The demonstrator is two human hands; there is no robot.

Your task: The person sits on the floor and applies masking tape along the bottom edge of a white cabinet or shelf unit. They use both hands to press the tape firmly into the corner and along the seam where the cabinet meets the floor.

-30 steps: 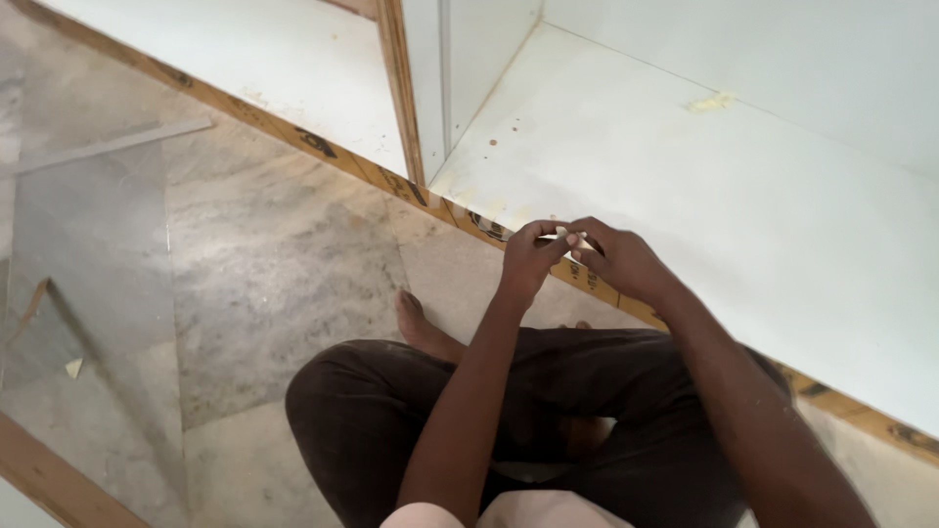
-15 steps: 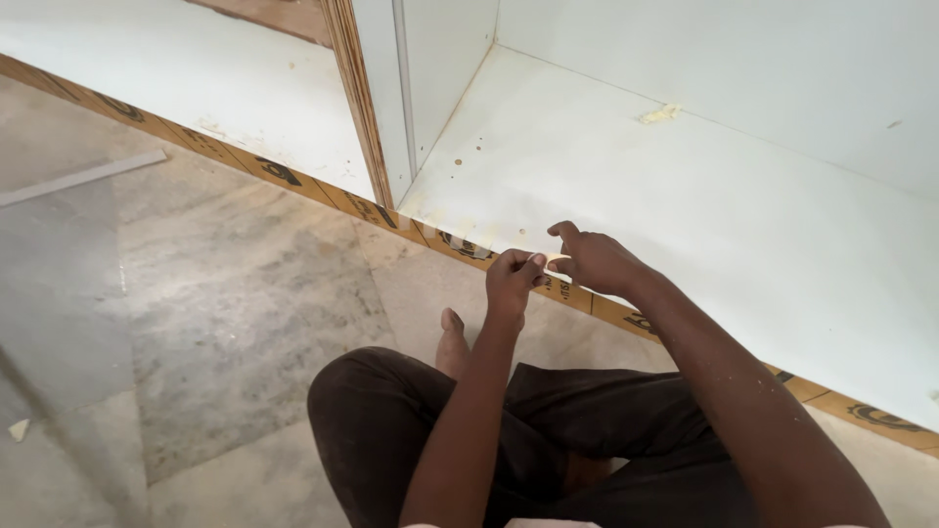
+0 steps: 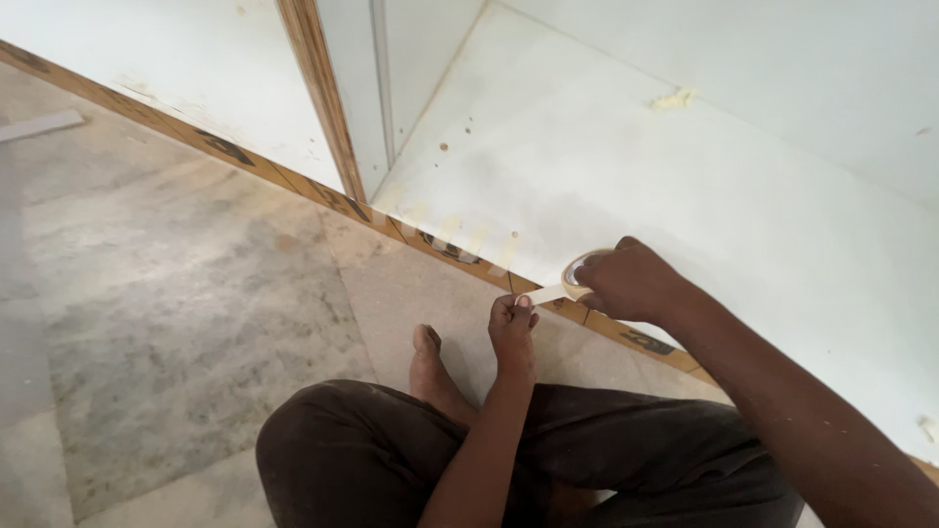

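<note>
Nearest the camera, dark brown trousers [image 3: 391,450] cover crossed legs on the floor, and a bare foot [image 3: 430,367] pokes out from under one knee. Just past it the left hand [image 3: 513,328] has its fingertips pinched together on the free end of a pale tape strip [image 3: 550,292], while the right hand [image 3: 631,282] is curled around a small tape roll [image 3: 579,266], fingers closed over its rim so that only part of the ring shows. Between the two hands only a short length is drawn out, held taut just above the cabinet's front edge [image 3: 440,244]. Judging by this, the taping is at an early stage: the strip is pulled but not pressed down or torn off, and the whole raw edge, a brown plywood band with dark printed marks, appears bare along its visible length. The tape looks thin, papery and cream-coloured. Around the legs, the floor [image 3: 176,293] is mottled grey and beige stone, smooth but dusty. Beyond the edge, the cabinet's bottom panel [image 3: 606,166] is flat white laminate with a few small holes and a yellowish smear farther back. An upright divider [image 3: 323,98] with a wood-grain edge separates two white compartments.
</note>
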